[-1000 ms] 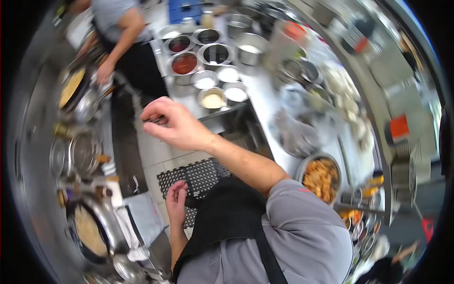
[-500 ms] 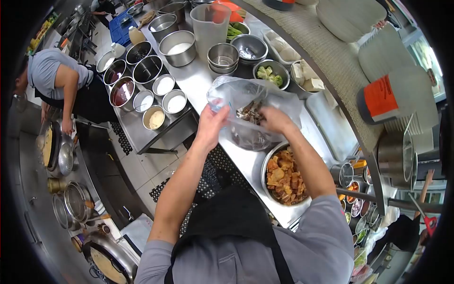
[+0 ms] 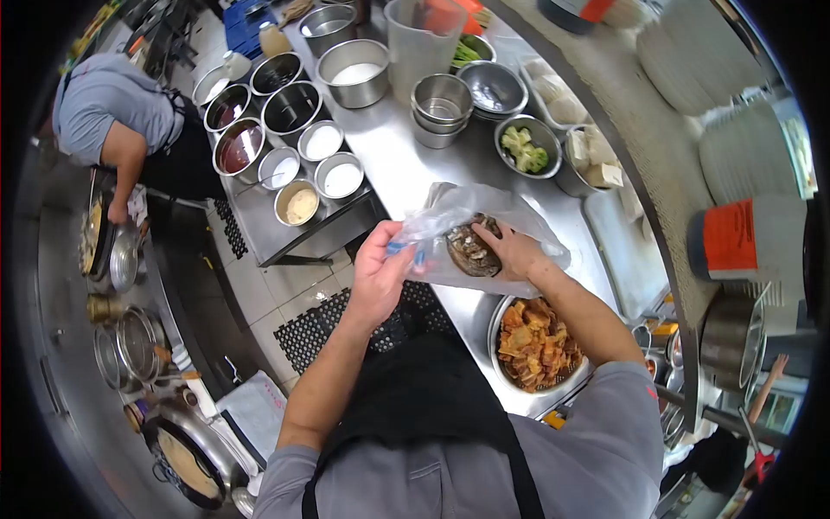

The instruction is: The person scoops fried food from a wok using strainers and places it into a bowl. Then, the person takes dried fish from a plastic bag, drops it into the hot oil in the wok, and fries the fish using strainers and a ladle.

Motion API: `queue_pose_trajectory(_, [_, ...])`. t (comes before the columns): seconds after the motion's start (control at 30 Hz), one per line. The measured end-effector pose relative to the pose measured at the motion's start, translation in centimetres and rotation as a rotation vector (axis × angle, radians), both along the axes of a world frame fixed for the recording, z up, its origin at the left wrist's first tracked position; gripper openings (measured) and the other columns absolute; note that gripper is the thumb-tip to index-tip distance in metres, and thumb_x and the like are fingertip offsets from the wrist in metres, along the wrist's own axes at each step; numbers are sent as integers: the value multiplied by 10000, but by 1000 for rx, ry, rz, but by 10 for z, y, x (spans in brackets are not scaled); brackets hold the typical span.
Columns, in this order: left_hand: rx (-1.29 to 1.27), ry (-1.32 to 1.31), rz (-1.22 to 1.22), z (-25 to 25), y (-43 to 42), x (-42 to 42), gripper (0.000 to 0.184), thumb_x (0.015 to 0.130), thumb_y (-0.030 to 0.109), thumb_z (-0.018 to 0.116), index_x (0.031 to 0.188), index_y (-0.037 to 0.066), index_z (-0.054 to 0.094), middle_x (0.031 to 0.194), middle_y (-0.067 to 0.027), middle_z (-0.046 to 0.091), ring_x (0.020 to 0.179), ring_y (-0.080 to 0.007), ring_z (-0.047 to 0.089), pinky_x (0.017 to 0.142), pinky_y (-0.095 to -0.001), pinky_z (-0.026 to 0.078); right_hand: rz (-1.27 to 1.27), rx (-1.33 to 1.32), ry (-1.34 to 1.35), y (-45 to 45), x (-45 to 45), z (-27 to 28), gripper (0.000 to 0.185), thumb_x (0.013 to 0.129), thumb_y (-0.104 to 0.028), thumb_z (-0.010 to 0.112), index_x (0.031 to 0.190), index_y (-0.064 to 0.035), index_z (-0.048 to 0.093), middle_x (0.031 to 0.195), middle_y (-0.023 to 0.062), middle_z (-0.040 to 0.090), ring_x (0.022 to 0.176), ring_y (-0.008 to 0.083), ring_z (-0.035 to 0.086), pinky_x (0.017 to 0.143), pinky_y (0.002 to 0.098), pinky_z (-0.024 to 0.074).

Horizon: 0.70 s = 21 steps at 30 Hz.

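A clear plastic bag (image 3: pixel 527 208) is spread above the steel counter, its near edge pinched in my left hand (image 3: pixel 379 275). Blue print shows on the plastic beside those fingers. Inside the bag opening lies a dark brown, wet-looking clump of food (image 3: pixel 471 251), perhaps mushrooms; its exact kind is unclear. My right hand (image 3: pixel 517 253) reaches in from the right, its fingers curled over the clump and partly hiding it. Just below the right forearm, a steel bowl (image 3: pixel 496 342) holds browned, fried-looking pieces (image 3: pixel 538 346).
Steel bowls with broccoli (image 3: pixel 524 149) and white blocks (image 3: pixel 596 160) stand behind the bag. Pots of sauces and powders (image 3: pixel 238 147) cluster to the left. A shelf (image 3: pixel 596 86) overhangs the right side. A co-worker (image 3: pixel 130 112) stands at the stove on the left.
The bag is lower and flatter, and the dark clump shows more plainly. My right hand has moved down slightly with it. My view has shifted, moving the surroundings rightward in the picture.
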<state>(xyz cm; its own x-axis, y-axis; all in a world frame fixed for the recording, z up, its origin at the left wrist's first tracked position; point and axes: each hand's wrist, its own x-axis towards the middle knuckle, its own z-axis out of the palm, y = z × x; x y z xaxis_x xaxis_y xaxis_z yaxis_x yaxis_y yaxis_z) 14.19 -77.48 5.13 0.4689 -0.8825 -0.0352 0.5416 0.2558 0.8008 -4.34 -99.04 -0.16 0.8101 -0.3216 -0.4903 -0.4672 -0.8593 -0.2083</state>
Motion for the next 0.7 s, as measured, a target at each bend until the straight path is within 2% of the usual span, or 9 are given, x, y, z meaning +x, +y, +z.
queue_pose_trajectory(0.13, [-25,-54,72,2,0,5,250,934,-25,519,1181,15,527,1047,-58,641,866,-118,633,751,-268,529,-86,228,-151,-4,1,-12,996,691,-345,825,1521,-161,307,1375,251,487,1210,443,537,1001,470,477])
queue_pose_trajectory(0.23, [20,-64,156,-6,-1,11,277,910,-45,525,1175,34,538,1017,-51,631,875,-122,638,756,-277,539,-75,298,-260,-30,-16,-91,855,720,-310,804,1426,-52,397,1278,280,564,1165,440,559,1006,461,470])
queue_pose_trajectory(0.33, [15,-158,165,-19,-1,12,346,808,-53,629,1131,60,576,1073,-59,623,920,-186,656,783,-338,580,-20,187,-320,-6,-5,-54,858,725,-379,824,1404,-36,427,1238,247,579,1117,419,577,965,461,494])
queue_pose_trajectory(0.37, [-3,-124,136,-35,-5,7,383,795,-67,632,1149,64,574,1068,-62,624,893,-176,650,756,-335,575,-13,206,-410,0,-6,-53,761,795,-266,772,1431,-55,412,1216,248,560,1112,435,569,968,466,492])
queue_pose_trajectory(0.4, [4,-517,193,-35,-9,5,372,817,-51,624,1164,72,566,1041,-51,618,842,-148,637,711,-316,560,124,58,-499,17,7,-21,664,850,-102,681,1448,-52,397,1278,248,504,1158,421,544,984,446,488])
queue_pose_trajectory(0.43, [-79,-346,216,-32,-15,-4,298,865,-16,602,1146,75,562,959,-34,614,792,-118,620,669,-302,538,37,109,-338,19,10,-18,631,863,30,593,1455,-34,386,1343,243,446,1231,396,502,1024,418,468])
queue_pose_trajectory(0.5, [60,-335,171,-9,-8,-3,117,952,56,561,1068,51,546,850,-27,606,671,-110,619,612,-298,522,11,47,-220,1,11,-38,649,838,92,549,1453,-28,384,1397,237,388,1280,395,461,1083,413,421])
queue_pose_trajectory(0.57, [88,-346,190,-7,-6,-3,125,978,136,565,1028,24,541,862,-45,631,649,-113,626,586,-295,510,-96,442,-413,-36,-7,-92,649,862,61,537,1475,-73,374,1431,240,356,1283,401,461,1086,420,416])
queue_pose_trajectory(0.7, [65,-351,255,7,-2,7,153,981,161,568,1032,20,540,858,-61,640,621,-124,615,595,-302,502,203,-287,-203,-67,-2,-118,658,936,-71,474,1547,-227,291,1532,233,258,1305,413,452,1058,456,428])
